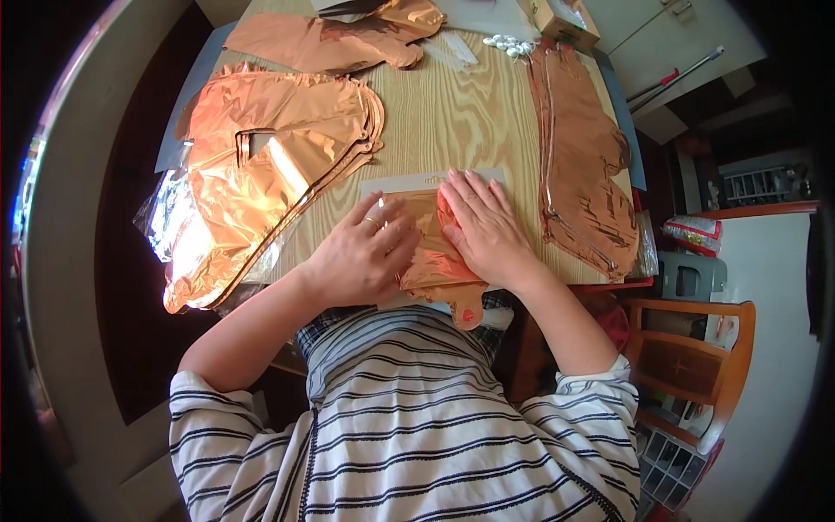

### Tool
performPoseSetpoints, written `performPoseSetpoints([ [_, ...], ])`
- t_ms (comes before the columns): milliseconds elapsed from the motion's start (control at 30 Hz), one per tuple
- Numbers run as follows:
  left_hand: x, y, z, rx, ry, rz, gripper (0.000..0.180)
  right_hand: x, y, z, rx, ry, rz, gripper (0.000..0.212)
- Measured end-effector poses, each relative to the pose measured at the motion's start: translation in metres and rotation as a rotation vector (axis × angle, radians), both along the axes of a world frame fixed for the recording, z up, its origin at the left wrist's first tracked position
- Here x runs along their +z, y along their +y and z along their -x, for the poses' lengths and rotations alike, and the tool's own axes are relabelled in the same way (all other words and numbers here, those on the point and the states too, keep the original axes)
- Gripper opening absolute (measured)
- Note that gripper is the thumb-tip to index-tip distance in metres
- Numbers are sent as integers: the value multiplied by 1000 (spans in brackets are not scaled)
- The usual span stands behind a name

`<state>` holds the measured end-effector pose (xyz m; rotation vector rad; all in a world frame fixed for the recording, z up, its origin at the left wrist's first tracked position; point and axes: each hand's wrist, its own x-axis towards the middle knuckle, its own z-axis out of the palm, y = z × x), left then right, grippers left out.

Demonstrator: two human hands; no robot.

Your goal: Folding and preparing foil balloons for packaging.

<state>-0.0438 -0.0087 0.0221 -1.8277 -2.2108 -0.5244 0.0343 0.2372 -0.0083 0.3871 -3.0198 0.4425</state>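
Note:
A folded copper-coloured foil balloon [435,252] lies at the table's near edge on a white card [407,184] with a cut-out at its top. Its rounded tab [468,313], with a small red mark, hangs toward me over the edge. My right hand [489,228] rests flat on the foil's right side, fingers stretched out toward the card's top. Over the left side is my left hand [370,252], open, with a ring on one finger. Its fingers are loosely bent and a little blurred, and I see nothing held in them.
Flat foil balloons [261,165] are stacked at the left, another pile [583,157] at the right, and more foil [335,39] at the back. Small white objects [509,45] and clear strips [457,48] lie near a cardboard box [565,22]. A wooden chair [687,357] stands at the right.

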Motion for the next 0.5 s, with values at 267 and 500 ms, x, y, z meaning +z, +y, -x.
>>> performPoseSetpoints([
  [267,-16,5,0,121,-45,-20,36,3,4,3,37,3,49,62],
  [500,-14,7,-3,152,-24,-22,37,12,66,88,-139,151,633,19],
])
